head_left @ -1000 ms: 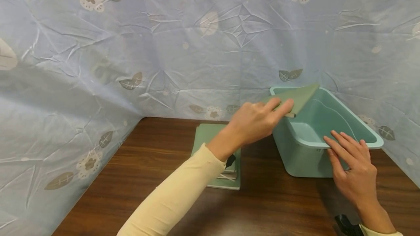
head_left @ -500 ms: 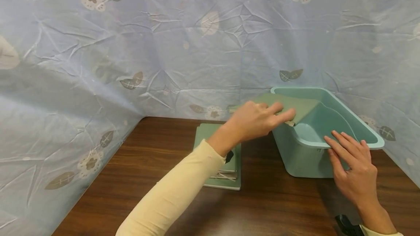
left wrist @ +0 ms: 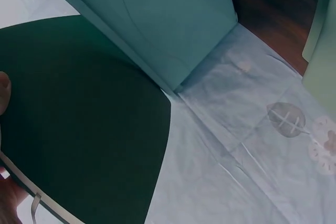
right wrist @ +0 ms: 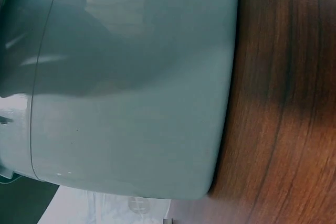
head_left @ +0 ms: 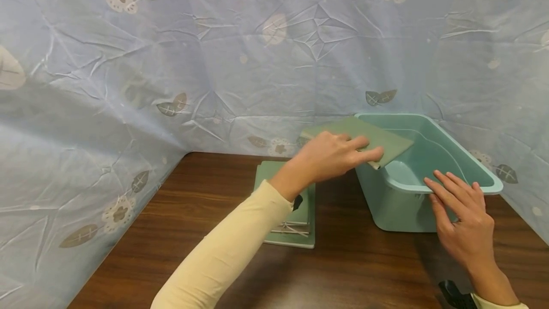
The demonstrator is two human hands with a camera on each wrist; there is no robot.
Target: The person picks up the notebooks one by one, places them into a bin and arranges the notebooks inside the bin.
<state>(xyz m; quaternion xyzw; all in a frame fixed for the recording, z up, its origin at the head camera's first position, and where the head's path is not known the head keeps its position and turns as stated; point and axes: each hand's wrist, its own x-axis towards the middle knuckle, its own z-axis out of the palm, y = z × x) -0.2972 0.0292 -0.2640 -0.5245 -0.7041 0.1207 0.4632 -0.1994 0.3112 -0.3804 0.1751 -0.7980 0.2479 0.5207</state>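
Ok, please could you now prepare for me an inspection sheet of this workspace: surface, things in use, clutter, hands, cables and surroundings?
Surface: dark wood-grain table.
Things in use: green notebook, held tilted at the left side of the teal plastic bin; contact with it unclear. Stack of green notebooks on the table, partly hidden by the left sleeve.
Clutter: nothing seen.
Hands: left hand grips the green notebook; right hand rests straight-fingered on the bin's near rim.
Cables: nothing seen.
Surroundings: creased pale-blue sheet with flower and leaf print, behind the table.
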